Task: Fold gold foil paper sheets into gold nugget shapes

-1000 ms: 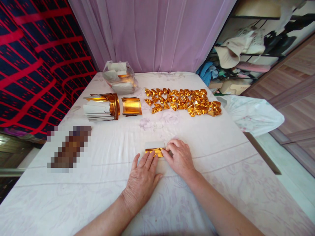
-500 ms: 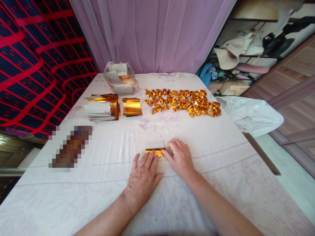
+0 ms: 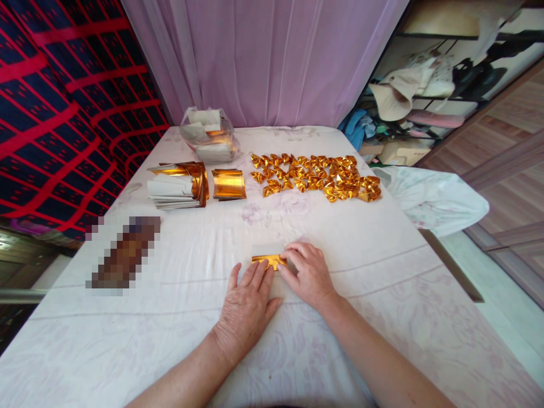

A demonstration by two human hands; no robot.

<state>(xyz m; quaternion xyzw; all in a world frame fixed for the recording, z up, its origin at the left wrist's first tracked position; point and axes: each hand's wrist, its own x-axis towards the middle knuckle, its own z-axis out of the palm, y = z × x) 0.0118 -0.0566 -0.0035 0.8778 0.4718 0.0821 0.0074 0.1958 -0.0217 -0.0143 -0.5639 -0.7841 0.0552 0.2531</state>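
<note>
A sheet of gold foil paper point(image 3: 270, 258) lies partly folded on the table, its gold side toward me and a pale flap showing at the far edge. My left hand point(image 3: 245, 303) rests palm down with fingers stretched out, the fingertips on the paper's near edge. At the paper's right end, my right hand point(image 3: 309, 275) has thumb and forefinger closed on the fold. The fingertips hide part of the paper. Beyond my hands lies a small stack of gold foil sheets point(image 3: 228, 185), with many folded gold foil ingots point(image 3: 312, 174) to its right.
A fanned pile of foil paper point(image 3: 172, 190) lies at the left, with a clear plastic bag of paper point(image 3: 208, 139) behind it. A pixelated brown object point(image 3: 123, 255) is near the table's left edge. Shelves with a cap point(image 3: 393, 90) stand at the right, above a white bag point(image 3: 442, 198).
The fold in the foil paper has shifted slightly, with more gold showing along its far side. My right fingers have moved a little to the left; my left hand stays nearly still.
</note>
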